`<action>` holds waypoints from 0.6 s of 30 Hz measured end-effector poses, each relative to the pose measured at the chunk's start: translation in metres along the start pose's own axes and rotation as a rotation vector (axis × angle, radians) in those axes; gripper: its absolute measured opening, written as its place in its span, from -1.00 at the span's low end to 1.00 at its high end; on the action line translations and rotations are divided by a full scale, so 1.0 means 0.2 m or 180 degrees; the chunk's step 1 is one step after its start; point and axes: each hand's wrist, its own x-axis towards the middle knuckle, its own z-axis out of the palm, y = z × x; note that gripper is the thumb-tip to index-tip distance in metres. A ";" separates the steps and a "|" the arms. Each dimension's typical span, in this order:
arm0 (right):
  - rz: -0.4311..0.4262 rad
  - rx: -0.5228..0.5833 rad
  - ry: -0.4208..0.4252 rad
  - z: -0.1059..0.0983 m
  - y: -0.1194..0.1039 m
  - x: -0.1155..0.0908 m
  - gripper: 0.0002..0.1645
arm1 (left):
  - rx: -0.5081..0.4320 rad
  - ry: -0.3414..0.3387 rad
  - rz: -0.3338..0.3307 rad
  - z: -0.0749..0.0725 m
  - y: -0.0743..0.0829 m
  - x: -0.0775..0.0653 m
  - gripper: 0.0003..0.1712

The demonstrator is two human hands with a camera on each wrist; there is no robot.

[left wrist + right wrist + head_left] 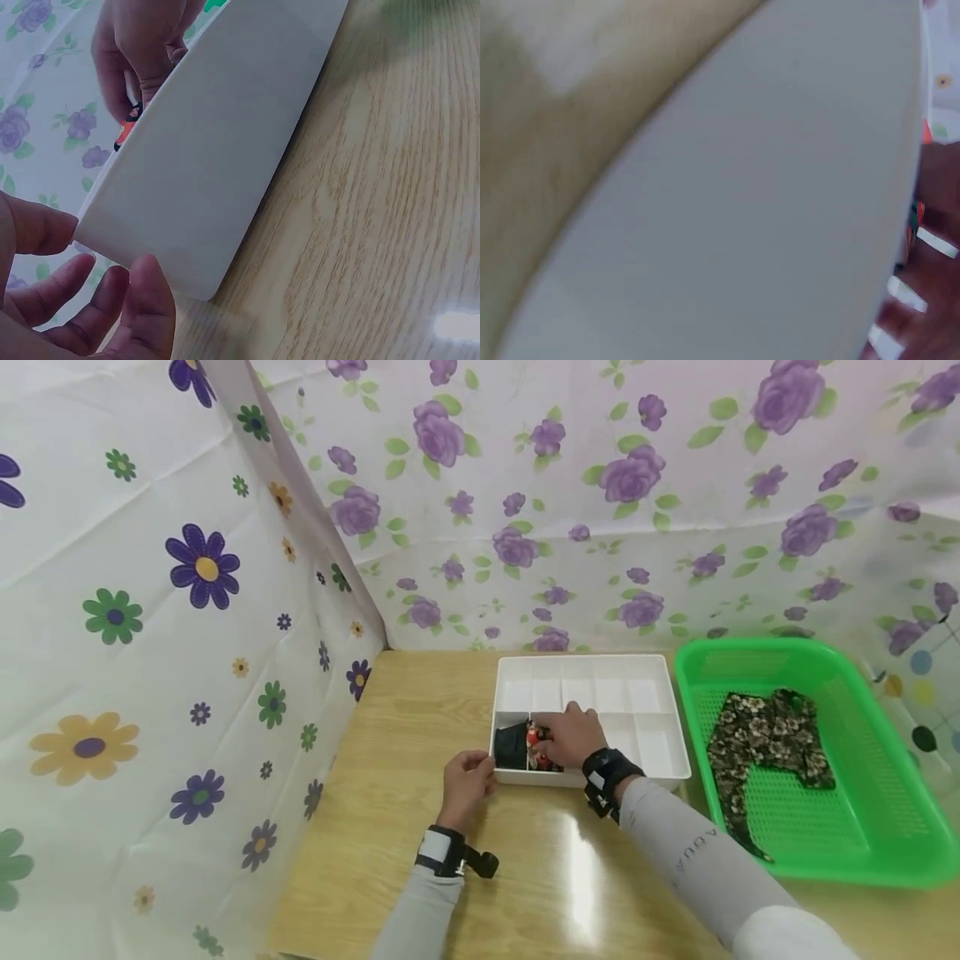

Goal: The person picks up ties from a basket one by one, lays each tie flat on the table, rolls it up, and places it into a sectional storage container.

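Note:
A white divided box [684, 747] lies on the table, its front wall filling much of both wrist views. Folded black cloth [511, 747] sits in its front left compartment. One compartment to the right is a red and black patterned cloth [542, 763]. My right hand [576, 737] reaches down over that compartment and grips the patterned cloth between thumb and fingers, partly covering it. At the box's front left corner, my left hand [467, 785] holds the edge, fingertips [150, 270] against the outer wall.
To the right stands a green plastic basket [885, 760] with a dark floral cloth [765, 735] inside. Wooden tabletop [390, 727] extends left and in front of the box. Flower-printed sheets [465, 568] hang behind and at the left.

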 end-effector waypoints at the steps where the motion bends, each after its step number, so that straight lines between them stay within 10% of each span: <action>1: 0.0031 -0.0077 -0.0077 0.00 0.01 0.01 -0.42 | 0.0004 -0.0018 -0.0010 0.00 0.00 0.00 -0.74; 6: 0.0010 -0.0480 -0.0335 -0.02 0.03 0.06 -0.49 | 0.0039 -0.0065 -0.0015 0.01 0.00 0.00 -0.74; 12: -0.0225 -0.0182 0.0106 -0.05 0.01 0.06 -0.89 | 0.0048 -0.0102 0.0003 0.02 0.00 -0.02 -0.73; 18: -0.0144 -0.0328 -0.0184 -0.06 0.01 0.07 -0.73 | 0.0090 -0.0093 0.0017 0.02 0.00 -0.02 -0.73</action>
